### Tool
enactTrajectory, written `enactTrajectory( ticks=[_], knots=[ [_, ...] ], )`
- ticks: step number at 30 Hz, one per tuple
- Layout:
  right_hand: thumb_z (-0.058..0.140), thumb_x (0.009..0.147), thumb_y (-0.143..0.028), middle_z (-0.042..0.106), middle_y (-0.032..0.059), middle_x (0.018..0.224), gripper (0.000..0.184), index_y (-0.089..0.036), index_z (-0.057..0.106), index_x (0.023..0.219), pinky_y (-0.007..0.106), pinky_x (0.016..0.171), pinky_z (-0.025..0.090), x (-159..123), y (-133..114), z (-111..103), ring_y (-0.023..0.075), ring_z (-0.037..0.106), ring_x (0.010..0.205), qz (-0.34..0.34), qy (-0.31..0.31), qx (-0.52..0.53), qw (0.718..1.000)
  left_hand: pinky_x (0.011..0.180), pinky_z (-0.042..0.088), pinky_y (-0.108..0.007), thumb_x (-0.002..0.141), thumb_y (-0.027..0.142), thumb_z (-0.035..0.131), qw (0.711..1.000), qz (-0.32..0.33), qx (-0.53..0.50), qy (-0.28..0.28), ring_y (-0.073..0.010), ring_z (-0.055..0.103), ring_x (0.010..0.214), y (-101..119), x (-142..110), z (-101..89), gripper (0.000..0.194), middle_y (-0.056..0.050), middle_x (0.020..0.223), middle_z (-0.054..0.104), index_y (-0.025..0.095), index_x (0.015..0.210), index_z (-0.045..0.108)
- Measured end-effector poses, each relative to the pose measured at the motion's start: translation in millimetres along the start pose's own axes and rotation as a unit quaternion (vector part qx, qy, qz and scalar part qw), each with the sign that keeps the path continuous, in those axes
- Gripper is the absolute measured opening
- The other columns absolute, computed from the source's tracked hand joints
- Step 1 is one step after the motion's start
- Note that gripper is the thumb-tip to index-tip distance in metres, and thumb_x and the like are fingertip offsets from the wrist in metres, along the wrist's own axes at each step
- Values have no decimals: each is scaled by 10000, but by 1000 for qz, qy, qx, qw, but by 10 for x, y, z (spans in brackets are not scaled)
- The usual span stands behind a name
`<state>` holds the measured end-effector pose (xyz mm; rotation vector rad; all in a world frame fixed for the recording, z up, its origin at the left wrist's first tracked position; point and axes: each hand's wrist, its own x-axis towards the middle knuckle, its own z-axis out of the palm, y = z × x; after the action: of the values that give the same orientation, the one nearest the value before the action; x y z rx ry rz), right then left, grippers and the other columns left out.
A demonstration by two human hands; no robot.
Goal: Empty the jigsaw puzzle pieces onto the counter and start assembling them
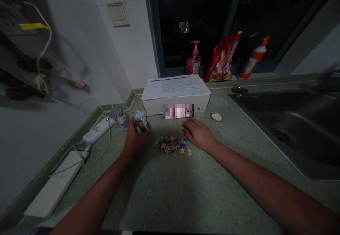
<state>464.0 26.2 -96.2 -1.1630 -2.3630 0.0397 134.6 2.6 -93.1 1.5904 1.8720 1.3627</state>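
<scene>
A small heap of coloured jigsaw pieces (170, 144) lies on the green speckled counter (170, 192). My left hand (134, 139) is wrapped round a small printed can (140, 121), tilted, just left of the heap. My right hand (198, 133) rests palm down on the counter at the heap's right edge, its fingers stretched flat and touching the pieces. A second small can (120, 118) stands a little further left. A round white lid (216, 116) lies to the right of my right hand.
A white box (175, 93) with a phone (178, 111) leaning on its front stands behind the heap. Power strips and cables (97, 130) run along the left wall. A steel sink (292, 125) is at the right. Bottles and a red bag (221, 59) stand on the sill.
</scene>
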Motion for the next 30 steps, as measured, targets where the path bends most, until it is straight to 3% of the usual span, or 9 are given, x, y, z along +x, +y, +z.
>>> enactTrajectory(
  ticks=[2, 4, 5, 7, 10, 12, 14, 23, 30],
  knots=[
    [579, 1011, -158, 783, 170, 1247, 282, -121, 757, 1228, 532, 1140, 520, -5, 4, 0, 332, 658, 1266, 1, 2, -2, 1000, 1121, 537, -534, 749, 277, 843, 993, 67, 30, 91, -363, 616, 1340, 39, -139, -71, 826, -188, 1481, 576, 202, 1486, 478],
    [589, 1008, -158, 781, 170, 1251, 280, -118, 754, 1230, 522, 1146, 517, -9, 4, -2, 331, 659, 1269, 2, 0, -7, 1000, 1104, 541, -544, 819, 260, 786, 970, 185, 69, 140, -346, 640, 1271, 113, -309, -119, 689, -155, 1385, 622, 207, 1454, 525],
    [591, 1010, -160, 780, 170, 1254, 278, -118, 753, 1231, 518, 1148, 516, -9, 2, -4, 329, 660, 1270, 2, -1, -9, 1000, 1082, 553, -537, 861, 254, 757, 960, 238, 83, 118, -330, 665, 1211, 157, -392, -118, 559, -127, 1297, 665, 221, 1389, 576],
    [590, 1014, -165, 780, 171, 1253, 273, -121, 753, 1229, 513, 1148, 518, -8, -4, -9, 327, 663, 1270, 3, -2, -12, 1000, 1023, 593, -481, 951, 246, 678, 947, 304, 98, -13, -285, 705, 1125, 244, -529, -57, 338, -88, 1213, 709, 260, 1287, 648],
    [590, 1014, -164, 780, 173, 1254, 270, -120, 754, 1225, 512, 1143, 522, -5, -12, -12, 329, 666, 1266, 4, 0, -13, 1000, 1097, 570, -535, 938, 351, 746, 927, 313, 109, -175, -334, 635, 1326, 336, -630, 113, 562, -148, 1453, 639, 245, 1461, 571],
    [589, 1012, -162, 780, 176, 1255, 275, -114, 752, 1228, 523, 1141, 522, -6, -11, -8, 335, 666, 1264, 5, 4, -12, 1000, 1142, 531, -592, 918, 390, 782, 917, 309, 111, -227, -362, 591, 1389, 363, -645, 200, 683, -164, 1523, 604, 238, 1530, 518],
    [585, 1011, -160, 778, 176, 1259, 279, -113, 750, 1231, 534, 1133, 526, -11, -6, 1, 338, 668, 1258, 3, 9, -10, 1000, 1143, 522, -615, 929, 392, 779, 909, 304, 113, -260, -369, 601, 1373, 369, -649, 236, 661, -157, 1508, 627, 242, 1524, 534],
    [571, 1014, -166, 774, 140, 1286, 299, -157, 731, 1267, 511, 1119, 536, 11, -83, -129, 314, 686, 1243, -3, 12, 41, 999, 1068, 570, -559, 1000, 261, 679, 910, 278, 114, -284, -320, 678, 1221, 395, -603, 245, 344, -100, 1335, 737, 267, 1344, 684],
    [602, 1000, -165, 784, 122, 1294, 326, -203, 727, 1298, 453, 1045, 578, 37, -335, -372, 289, 732, 1200, 33, -91, 86, 992, 972, 601, -508, 1020, 225, 628, 896, 292, 119, -312, -298, 721, 1092, 596, -526, 381, 212, -96, 1200, 776, 248, 1191, 751]
  ],
)
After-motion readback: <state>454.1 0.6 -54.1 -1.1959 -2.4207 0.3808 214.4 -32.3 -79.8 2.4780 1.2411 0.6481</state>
